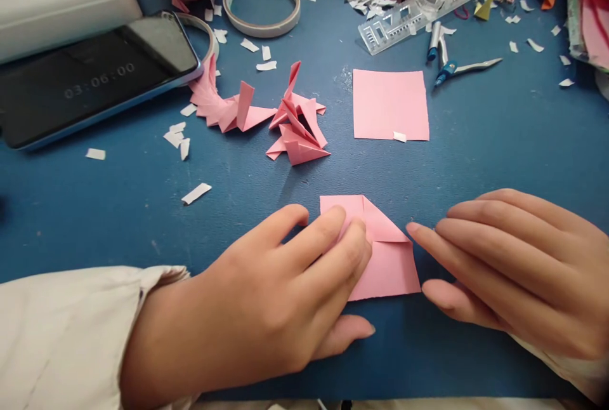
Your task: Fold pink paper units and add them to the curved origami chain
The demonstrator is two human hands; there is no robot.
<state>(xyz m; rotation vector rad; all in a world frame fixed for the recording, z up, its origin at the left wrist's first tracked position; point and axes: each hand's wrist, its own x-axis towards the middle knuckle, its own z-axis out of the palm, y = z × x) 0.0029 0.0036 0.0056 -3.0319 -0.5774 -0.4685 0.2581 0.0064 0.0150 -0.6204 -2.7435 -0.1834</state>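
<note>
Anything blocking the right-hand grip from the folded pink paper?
Nothing visible. The right-hand grip is at the folded pink paper's right edge, contact unclear; the left-hand grip covers its lower left, not the space between.

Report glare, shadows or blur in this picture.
Head view: a pale reflection greys the smartphone screen near its right end, digits readable; folded pink paper units cast a soft shadow toward the camera; the pink sheet under the left hand shows crisp fold edges.

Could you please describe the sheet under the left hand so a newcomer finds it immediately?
On the blue table, find the left hand. Under its fingers lies a pink sheet. Unlike the flat pink square beyond, this one has its far right corner folded inward.
</note>
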